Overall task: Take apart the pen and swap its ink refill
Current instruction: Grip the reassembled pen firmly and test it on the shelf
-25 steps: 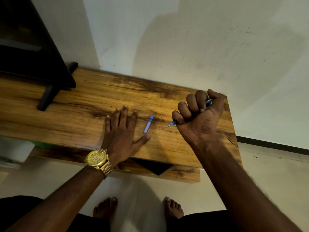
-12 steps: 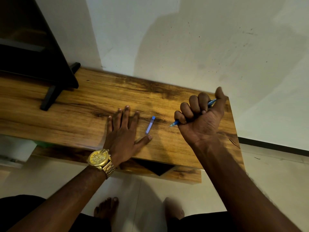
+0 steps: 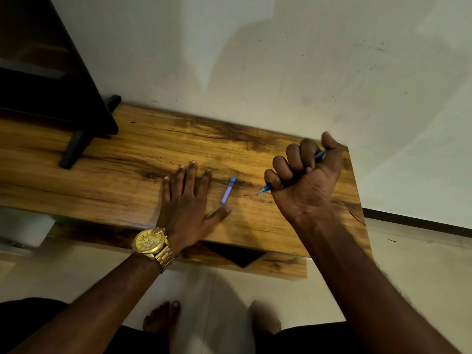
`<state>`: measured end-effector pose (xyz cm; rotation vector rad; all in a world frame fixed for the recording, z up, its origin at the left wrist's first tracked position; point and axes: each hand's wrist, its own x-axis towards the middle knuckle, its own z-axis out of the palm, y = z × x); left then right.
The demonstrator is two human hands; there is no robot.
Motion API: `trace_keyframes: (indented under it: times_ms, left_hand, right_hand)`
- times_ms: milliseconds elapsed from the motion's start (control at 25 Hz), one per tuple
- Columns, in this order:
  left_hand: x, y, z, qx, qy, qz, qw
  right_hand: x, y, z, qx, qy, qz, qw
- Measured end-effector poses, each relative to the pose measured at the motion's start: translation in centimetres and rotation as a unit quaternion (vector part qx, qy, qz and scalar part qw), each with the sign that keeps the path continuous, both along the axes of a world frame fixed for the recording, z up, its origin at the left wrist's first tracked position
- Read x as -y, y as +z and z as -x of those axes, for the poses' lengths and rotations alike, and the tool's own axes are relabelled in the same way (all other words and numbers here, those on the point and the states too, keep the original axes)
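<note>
Blue pen (image 3: 265, 188) is gripped in the right hand's (image 3: 305, 182) fist near the table's (image 3: 127, 180) right edge; cap (image 3: 228, 190) lies mid-table beside the flat, empty left hand (image 3: 186, 203). Disassembly judged underway; barrel unscrewing needs both hands.

One pen (image 3: 265, 187), one blue cap (image 3: 228, 190), perhaps; two hands, one wristwatch (image 3: 150, 242), one table (image 3: 127, 175).

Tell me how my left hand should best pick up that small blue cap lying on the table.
Pinch the blue cap across its long sides near the middle, coming from above. It lies flat and slim on the wooden table, just beyond the left hand thumb tip.
</note>
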<state>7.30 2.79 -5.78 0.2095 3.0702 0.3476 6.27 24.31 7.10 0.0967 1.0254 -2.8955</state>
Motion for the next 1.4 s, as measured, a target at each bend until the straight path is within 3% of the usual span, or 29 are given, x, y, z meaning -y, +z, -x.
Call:
trace_keyframes:
  times_ms: [640,1400]
  left_hand:
    - [0.04,-0.05,0.0,0.0,-0.002,0.003,1.0]
    - [0.02,0.15,-0.06,0.002,0.0,-0.001,1.0]
  right_hand:
    - [0.23,0.19,-0.03,-0.006,-0.014,-0.048,0.999]
    - [0.18,0.18,0.0,-0.003,-0.022,-0.034,0.999]
